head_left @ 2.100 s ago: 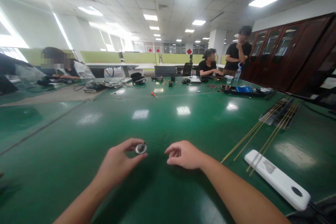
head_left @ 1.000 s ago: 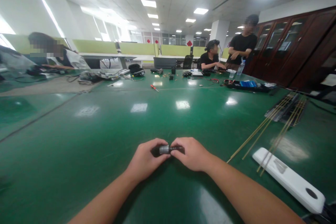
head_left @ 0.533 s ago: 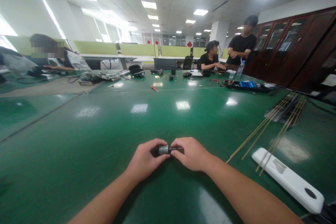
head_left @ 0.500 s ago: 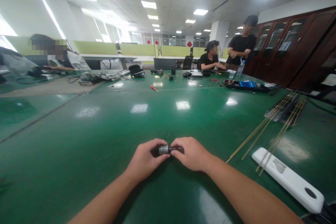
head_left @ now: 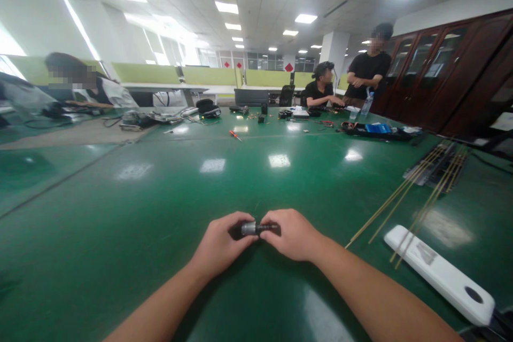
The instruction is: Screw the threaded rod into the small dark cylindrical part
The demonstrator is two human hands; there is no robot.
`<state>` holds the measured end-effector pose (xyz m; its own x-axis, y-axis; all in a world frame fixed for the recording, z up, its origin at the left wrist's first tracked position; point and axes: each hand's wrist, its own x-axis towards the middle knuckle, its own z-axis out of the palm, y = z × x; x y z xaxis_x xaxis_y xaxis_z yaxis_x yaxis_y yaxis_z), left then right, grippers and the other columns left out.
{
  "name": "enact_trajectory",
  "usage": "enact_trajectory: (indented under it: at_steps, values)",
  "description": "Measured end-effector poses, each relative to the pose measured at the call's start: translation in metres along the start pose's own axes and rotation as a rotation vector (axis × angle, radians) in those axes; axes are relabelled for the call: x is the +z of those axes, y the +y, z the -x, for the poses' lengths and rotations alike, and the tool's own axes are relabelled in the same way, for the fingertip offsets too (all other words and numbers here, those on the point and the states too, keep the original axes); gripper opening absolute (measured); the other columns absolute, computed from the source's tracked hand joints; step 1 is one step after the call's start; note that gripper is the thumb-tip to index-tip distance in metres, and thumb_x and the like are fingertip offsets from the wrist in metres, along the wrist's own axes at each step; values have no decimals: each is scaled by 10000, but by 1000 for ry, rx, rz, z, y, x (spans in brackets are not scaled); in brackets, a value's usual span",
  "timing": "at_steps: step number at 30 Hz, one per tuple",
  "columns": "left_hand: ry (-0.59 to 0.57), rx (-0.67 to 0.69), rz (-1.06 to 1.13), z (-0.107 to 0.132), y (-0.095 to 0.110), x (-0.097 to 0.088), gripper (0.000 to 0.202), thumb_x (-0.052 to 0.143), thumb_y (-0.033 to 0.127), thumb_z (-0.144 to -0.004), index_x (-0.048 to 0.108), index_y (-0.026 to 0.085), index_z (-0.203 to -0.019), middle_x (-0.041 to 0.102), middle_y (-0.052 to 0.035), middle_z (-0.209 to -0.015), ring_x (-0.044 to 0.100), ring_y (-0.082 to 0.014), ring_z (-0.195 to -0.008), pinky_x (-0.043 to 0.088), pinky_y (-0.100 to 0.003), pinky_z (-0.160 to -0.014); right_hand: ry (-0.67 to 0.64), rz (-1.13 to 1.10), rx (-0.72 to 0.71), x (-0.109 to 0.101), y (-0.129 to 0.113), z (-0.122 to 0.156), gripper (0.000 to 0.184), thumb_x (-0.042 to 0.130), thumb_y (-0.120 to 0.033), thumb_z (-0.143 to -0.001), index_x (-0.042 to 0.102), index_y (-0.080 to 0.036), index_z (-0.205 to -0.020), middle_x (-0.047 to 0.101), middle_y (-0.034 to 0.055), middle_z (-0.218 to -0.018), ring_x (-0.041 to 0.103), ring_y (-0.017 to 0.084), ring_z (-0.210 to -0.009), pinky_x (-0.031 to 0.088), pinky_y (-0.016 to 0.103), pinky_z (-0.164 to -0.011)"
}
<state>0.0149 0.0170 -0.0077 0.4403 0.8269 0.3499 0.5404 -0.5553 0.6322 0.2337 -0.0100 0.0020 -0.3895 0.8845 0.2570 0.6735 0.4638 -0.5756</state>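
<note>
Near the front of the green table (head_left: 168, 181), my two hands meet over one small part. My left hand (head_left: 222, 240) is closed on a silver metal cylinder (head_left: 248, 228), thumb below it and fingers above. In my right hand (head_left: 292, 235), the thumb and fingers pinch a dark ridged shaft (head_left: 269, 227), in line with the cylinder's right end. Whether the two pieces are joined cannot be made out, and the fingers hide their outer ends.
On the right lie a white power strip-like bar (head_left: 441, 275) and several thin yellowish rods (head_left: 390, 203). A red screwdriver (head_left: 235, 135) rests farther back. Beyond it are a black pouch (head_left: 208, 108), a black tray (head_left: 380, 132) and a bottle (head_left: 366, 104). Other people are around the table's far side.
</note>
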Motion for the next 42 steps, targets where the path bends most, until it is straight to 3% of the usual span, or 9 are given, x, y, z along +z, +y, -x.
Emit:
enact_trajectory:
  at_steps: [42]
  values:
    - [-18,13,-27,0,3,-1,214,707,350,-803,700,227,-978,750,-13,-933,700,-195,-843,543,-293,-800,-33,42,32,-3,-3,1,158,627,-311,-902,699,-214,-1003,726,36,-911,637,177,-817,379,267,-682]
